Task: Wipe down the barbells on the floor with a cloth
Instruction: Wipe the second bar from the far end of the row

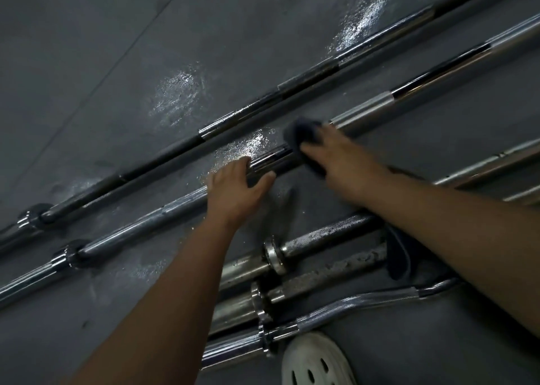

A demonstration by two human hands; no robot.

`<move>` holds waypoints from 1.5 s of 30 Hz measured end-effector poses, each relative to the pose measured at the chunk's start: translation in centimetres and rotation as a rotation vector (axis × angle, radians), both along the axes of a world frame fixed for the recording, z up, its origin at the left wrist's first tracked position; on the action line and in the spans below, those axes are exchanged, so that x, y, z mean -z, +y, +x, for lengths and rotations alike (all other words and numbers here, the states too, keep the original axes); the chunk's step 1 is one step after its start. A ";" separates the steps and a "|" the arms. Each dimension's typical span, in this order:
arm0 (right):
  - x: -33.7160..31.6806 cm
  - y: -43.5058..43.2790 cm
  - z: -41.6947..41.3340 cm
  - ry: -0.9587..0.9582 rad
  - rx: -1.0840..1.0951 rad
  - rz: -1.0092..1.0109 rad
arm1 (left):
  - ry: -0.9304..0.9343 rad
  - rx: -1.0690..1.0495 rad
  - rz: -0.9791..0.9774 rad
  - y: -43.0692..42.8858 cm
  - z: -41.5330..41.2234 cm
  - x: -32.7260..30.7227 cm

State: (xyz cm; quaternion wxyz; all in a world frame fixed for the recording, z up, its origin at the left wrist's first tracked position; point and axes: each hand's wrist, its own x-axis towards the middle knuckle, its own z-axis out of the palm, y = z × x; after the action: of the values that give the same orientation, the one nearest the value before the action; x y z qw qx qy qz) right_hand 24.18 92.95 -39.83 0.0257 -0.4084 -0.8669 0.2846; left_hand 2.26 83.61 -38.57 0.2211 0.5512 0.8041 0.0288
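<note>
Two long chrome barbells lie diagonally on the dark grey floor. The nearer barbell point(362, 108) runs from lower left to upper right. My left hand point(238, 189) grips its shaft, fingers over the top and thumb beneath. Just to the right, my right hand point(342, 154) holds a dark blue cloth point(302, 133) wrapped around the same bar; the hand is motion-blurred. The farther barbell point(263, 100) lies parallel beyond it, untouched, with a dark middle section.
Wet patches point(178, 92) shine on the floor beside the bars. Several shorter rusty bars point(315, 240) and a curl bar point(350, 307) lie near my arms. A white perforated shoe point(314, 361) shows at the bottom. More bars point(496, 165) lie at the right edge.
</note>
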 end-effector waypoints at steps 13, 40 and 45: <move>-2.1 -6.0 0.5 -0.066 -0.058 0.014 | 0.041 0.039 -0.003 -3.5 2.4 0.2; -3.6 -5.1 0.0 -0.206 -0.134 -0.036 | -0.007 -0.019 0.220 -2.3 1.1 2.8; -3.9 1.1 7.6 -0.356 0.343 0.049 | 0.077 -0.107 0.263 -1.6 0.0 2.5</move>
State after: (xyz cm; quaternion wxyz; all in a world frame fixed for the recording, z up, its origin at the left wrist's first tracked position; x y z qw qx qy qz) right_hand 31.76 94.01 -35.93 -0.0697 -0.5925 -0.7825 0.1784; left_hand 2.25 81.97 -41.03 0.1142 0.5325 0.8294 0.1246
